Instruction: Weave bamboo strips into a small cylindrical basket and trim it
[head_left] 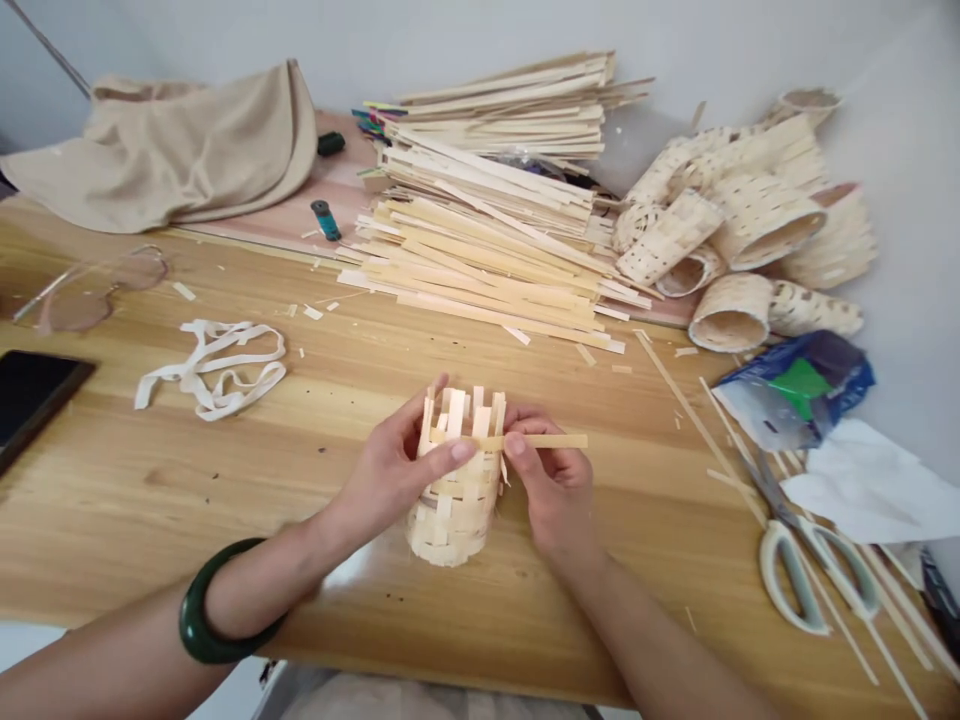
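Note:
A small woven basket (454,515) of pale strips stands near the front of the table, its upright strip ends poking up at the top. Around its left side wraps my left hand (401,455), the thumb pressing a yellowish strip (559,440) against the weave near the rim. My right hand (551,475) pinches that same strip between thumb and fingers at the basket's right side, and the strip's free end sticks out to the right. The fingers behind the basket are partly hidden.
Bundles of strips (487,250) lie at the back, finished woven tubes (765,220) at the back right. Scissors (795,540) and loose strips are at right. White tape (225,370), glasses (97,290), a phone (37,400), cloth (195,150) and thread (325,220) lie left.

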